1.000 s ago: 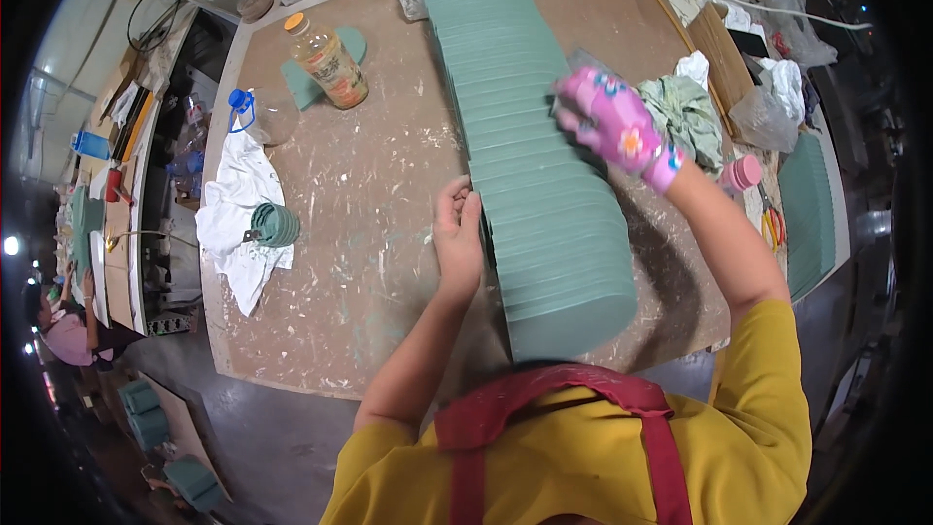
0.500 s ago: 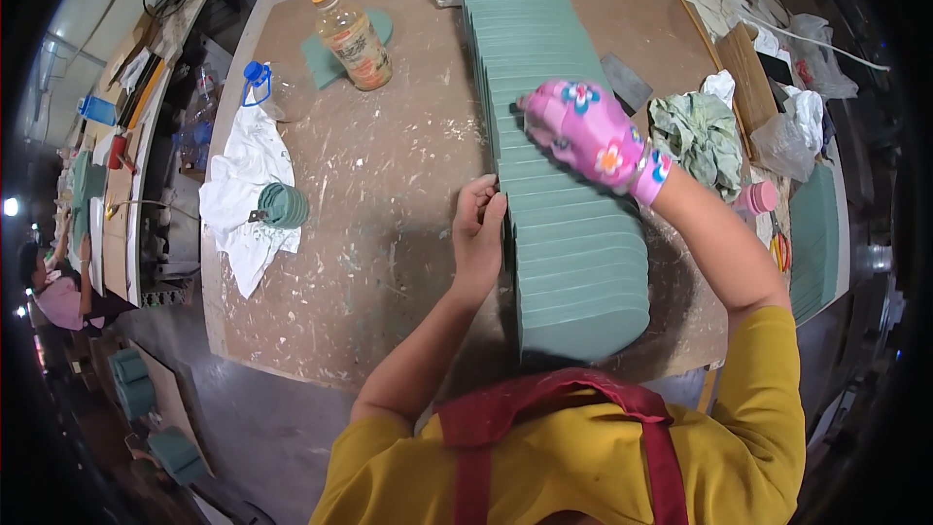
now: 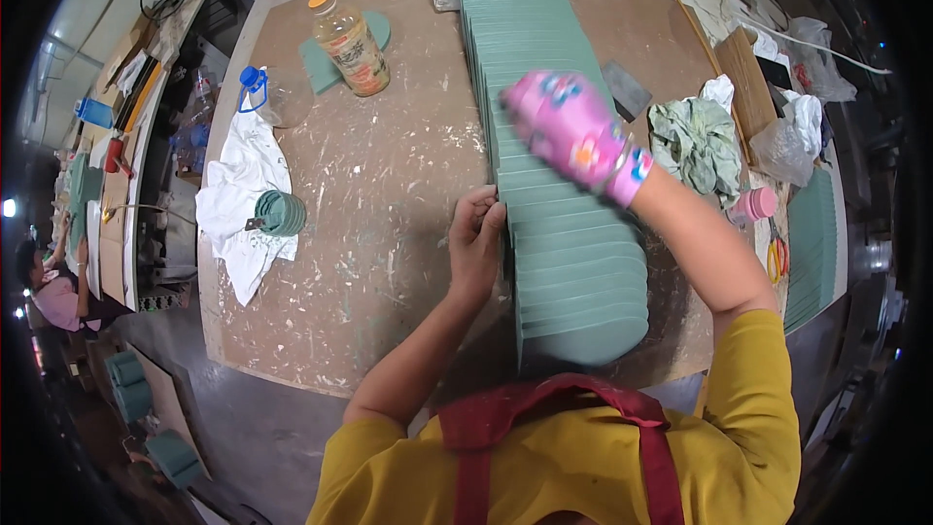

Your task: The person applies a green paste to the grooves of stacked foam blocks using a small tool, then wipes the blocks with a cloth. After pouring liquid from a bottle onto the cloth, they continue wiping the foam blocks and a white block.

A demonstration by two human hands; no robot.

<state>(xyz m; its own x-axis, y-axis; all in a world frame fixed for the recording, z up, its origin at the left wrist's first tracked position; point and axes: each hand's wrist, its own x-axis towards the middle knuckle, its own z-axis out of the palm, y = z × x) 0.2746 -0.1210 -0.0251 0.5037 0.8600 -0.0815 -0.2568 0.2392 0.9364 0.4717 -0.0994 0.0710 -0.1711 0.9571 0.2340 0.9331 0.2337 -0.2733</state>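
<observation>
A long row of overlapping green slabs (image 3: 569,233) runs down the middle of a stained brown worktable (image 3: 389,233). My left hand (image 3: 478,238), bare, presses against the row's left edge with its fingers curled on the slab sides. My right hand (image 3: 569,126) wears a pink flowered glove and rests on top of the row at about its middle. Whether the glove grips anything I cannot tell.
A capped bottle of amber drink (image 3: 348,44) stands on a green piece at the far left. A white cloth (image 3: 238,199) with a green ribbed round thing (image 3: 282,214) lies left. A crumpled green rag (image 3: 695,141), pink cup (image 3: 753,204) and more green slabs (image 3: 812,243) are right.
My gloved right hand has moved left and toward me along the top of the row. My left hand stays on the row's left edge. The view has shifted closer.
</observation>
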